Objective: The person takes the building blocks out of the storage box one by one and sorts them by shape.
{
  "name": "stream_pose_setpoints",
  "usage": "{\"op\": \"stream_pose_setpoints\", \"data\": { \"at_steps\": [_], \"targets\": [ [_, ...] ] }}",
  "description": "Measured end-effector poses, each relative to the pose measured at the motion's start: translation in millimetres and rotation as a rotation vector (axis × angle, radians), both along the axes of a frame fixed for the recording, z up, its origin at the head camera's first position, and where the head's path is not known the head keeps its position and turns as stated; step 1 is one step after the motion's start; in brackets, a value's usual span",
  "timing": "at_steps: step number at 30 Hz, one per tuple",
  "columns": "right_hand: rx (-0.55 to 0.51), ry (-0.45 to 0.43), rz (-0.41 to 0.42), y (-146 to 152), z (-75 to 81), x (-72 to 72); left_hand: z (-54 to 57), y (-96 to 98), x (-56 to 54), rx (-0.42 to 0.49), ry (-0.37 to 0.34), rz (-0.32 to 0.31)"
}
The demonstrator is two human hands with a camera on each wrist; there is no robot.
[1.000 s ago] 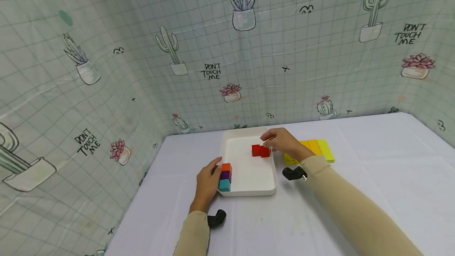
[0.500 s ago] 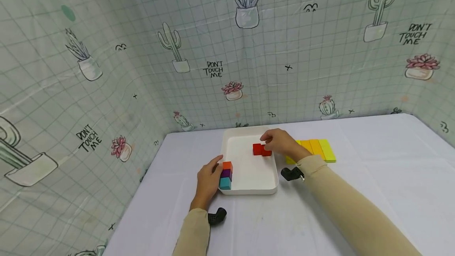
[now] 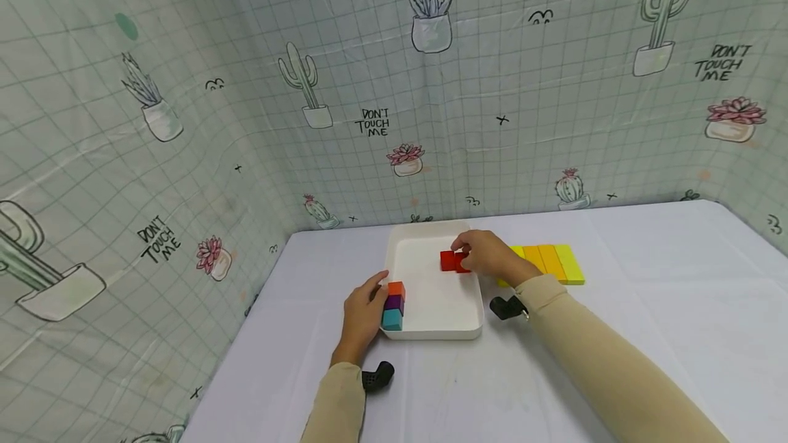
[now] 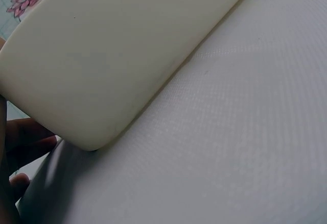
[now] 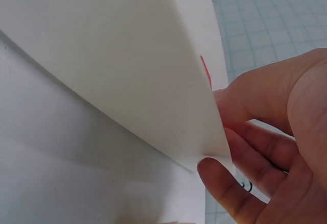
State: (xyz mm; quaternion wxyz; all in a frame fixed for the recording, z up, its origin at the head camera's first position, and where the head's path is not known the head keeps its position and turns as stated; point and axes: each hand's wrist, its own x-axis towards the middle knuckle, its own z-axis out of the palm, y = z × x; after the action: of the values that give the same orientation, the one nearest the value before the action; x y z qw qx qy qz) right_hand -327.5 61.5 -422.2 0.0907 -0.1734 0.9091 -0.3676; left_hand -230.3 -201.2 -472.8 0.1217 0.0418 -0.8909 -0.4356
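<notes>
White tray (image 3: 434, 305) on white-covered table (image 3: 452, 395), attended at both sides.
At far left, the left hand (image 3: 360, 320) lies along the tray's left wall, fingers outside; whether it grips the rim cannot be told. Just inside that wall stands a column of three touching blocks: orange block (image 3: 396, 289) at the far end, purple block (image 3: 394, 303) in the middle, teal block (image 3: 392, 320) nearest the person. Further right, inside the tray near its right wall, left red block (image 3: 447, 260) sits beside right red block (image 3: 460, 263). The right hand (image 3: 489, 255) reaches over that wall, thumb and index finger curled about the right red block, which they partly hide. Outside, near the tray, flat yellow pieces (image 3: 554, 264) lie side by side, partly covered by the right wrist.
</notes>
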Motion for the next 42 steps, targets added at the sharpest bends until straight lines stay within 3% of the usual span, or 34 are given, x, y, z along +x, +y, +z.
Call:
{"op": "stream_pose_setpoints", "data": {
  "at_steps": [9, 18, 37, 42],
  "targets": [
    [0.072, 0.063, 0.034, -3.1, -2.3, -0.5, -0.2, -0.3, -1.4, -0.013, 0.008, 0.003],
    [0.107, 0.070, 0.058, -5.6, -3.9, 1.1, -0.8, -0.4, -2.5, -0.010, -0.009, 0.009],
    [0.095, 0.131, 0.067, -9.2, -14.8, 1.4, -2.5, -0.5, -2.9, -0.001, -0.010, 0.019],
    [0.039, 0.119, 0.042, -10.5, -14.1, 2.9, -1.2, -1.2, -2.1, -0.009, 0.003, 0.006]
  ]
}}
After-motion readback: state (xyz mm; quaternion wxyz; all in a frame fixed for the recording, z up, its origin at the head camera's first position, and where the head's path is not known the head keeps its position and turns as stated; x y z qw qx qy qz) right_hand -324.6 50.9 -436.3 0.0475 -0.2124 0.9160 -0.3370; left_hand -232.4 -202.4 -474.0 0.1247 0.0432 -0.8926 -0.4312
